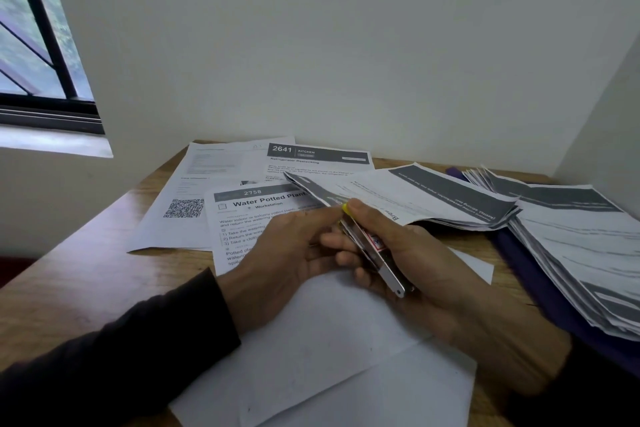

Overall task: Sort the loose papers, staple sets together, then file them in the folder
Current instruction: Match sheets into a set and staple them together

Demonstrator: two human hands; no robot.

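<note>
A: How far along?
B: Midway, I'd judge. Right hand [408, 253] grips the stapler [375, 253] on a paper set [426, 196]; left hand [287, 250] curls against it.
A: And left of the stapler?
B: Loose sheets [221, 184]. Right of it, the folder [540, 281] holds a stack.

A sheet [242, 218] under the left hand read "2758", "Water Potted Plant" and "Workstation". A farther sheet [318, 158] carried "2641", "KITCHEN" and "Refrigerator Restocking". A third page [194, 184] bore a QR code [184, 208]. The remaining print was too small or blurred.
</note>
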